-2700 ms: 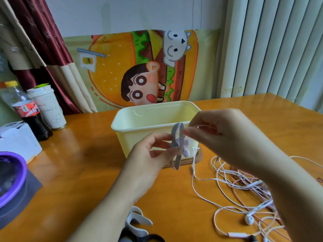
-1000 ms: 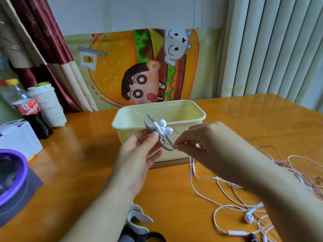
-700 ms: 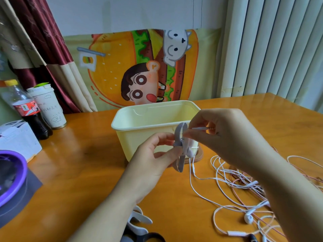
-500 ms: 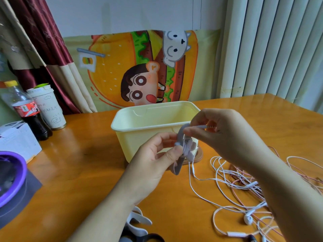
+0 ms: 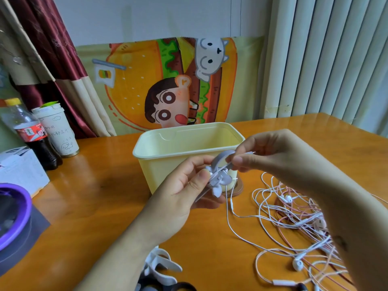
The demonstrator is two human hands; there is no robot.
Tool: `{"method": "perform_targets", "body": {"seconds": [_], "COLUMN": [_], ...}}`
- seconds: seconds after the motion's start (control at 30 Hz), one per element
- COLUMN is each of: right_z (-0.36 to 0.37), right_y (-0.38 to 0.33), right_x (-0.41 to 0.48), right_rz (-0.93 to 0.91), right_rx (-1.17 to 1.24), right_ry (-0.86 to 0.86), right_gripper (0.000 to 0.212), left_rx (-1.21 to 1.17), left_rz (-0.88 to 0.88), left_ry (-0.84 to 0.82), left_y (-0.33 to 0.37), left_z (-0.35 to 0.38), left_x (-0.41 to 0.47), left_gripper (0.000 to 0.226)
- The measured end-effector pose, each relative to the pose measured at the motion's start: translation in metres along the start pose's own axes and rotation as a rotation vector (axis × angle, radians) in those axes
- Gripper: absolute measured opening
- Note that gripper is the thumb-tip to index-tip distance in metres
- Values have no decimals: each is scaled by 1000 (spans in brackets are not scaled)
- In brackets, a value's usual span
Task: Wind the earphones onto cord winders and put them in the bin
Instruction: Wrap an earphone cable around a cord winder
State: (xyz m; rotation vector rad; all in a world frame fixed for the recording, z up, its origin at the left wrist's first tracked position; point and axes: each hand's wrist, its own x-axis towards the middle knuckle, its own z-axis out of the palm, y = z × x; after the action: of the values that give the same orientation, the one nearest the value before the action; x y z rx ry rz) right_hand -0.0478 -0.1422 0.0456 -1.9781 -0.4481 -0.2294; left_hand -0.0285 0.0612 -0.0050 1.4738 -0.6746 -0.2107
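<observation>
Your left hand [image 5: 184,192] grips the winder [image 5: 218,177], your right hand [image 5: 273,156] pinches the cord [image 5: 227,208]. The winding seems only begun; many earphones [image 5: 294,217] wait loose, and the bin [image 5: 189,131] seems empty.

Room setting: glossy orange-brown wooden desk [image 5: 94,206] set against a plain pale wall [image 5: 147,17].

A cartoon burger banner [image 5: 130,91] hangs along the lower wall, directly behind the desk's far edge. At left, a maroon curtain [image 5: 54,43] with a cream lower band [image 5: 88,110] falls to desk level. At right, white vertical pleats [image 5: 325,55] cover what appears to be a window and run down past the desk edge. Lighting is soft and even, with pale reflections on the desk surface. The floor is not in view.
</observation>
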Motion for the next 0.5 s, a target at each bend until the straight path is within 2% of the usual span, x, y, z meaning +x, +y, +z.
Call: {"method": "perform_targets", "body": {"seconds": [0.1,0.2,0.37,0.5], "right_z": [-7,-11,-9,-3], "right_y": [9,19,23,22], "right_x": [2,2,1,4], "right_rz": [104,163,147,152], "right_rx": [286,501,575,542], "right_ry": [-172,-356,-467,-442], "right_gripper": [28,36,28,32], "left_rx": [-68,-142,-259,-416], "left_rz": [-33,-80,-161,-189], "left_ry": [-48,-140,-209,-122], "left_y": [2,6,5,1], "left_z": [-2,-7,-15,-18], "left_x": [-1,-2,-2,2], "left_gripper": [24,38,43,54]}}
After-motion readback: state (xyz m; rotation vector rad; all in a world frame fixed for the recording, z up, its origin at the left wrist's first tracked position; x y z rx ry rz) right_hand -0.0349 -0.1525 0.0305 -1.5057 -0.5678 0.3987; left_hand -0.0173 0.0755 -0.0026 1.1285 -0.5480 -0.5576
